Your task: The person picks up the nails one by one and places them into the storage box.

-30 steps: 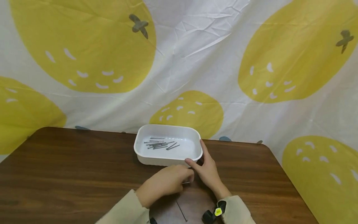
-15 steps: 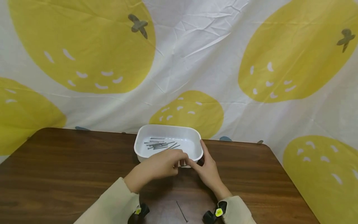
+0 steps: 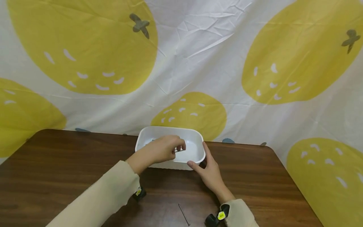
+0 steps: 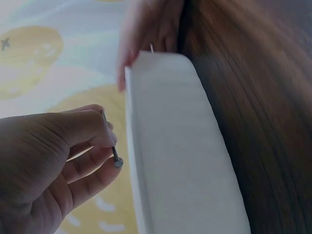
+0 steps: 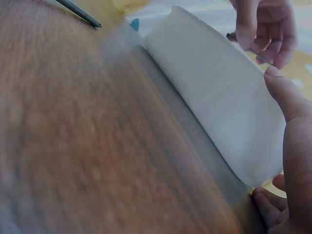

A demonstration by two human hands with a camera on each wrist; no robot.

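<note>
Over the white plastic tray (image 3: 173, 165), my left hand (image 3: 161, 148) pinches a nail (image 4: 116, 155) between thumb and fingers. The nail's head points down in the left wrist view. Gripping the tray's right end is my right hand (image 3: 210, 175), its thumb at the front rim and its fingers round the side. The nails lying inside the tray are almost wholly hidden behind my left hand. A single loose nail (image 3: 184, 215) lies on the table in front of the tray, and one end of a nail (image 5: 83, 13) shows in the right wrist view.
The dark wooden table (image 3: 71, 170) carries the tray near its back edge. Behind it hangs a white cloth (image 3: 198, 63) with a yellow fruit print. Black wrist cameras (image 3: 212, 219) sit at both cuffs.
My left hand has risen from the table in front of the tray, with the nail, and moved forward over the tray. My right hand stays at the tray's right end.
</note>
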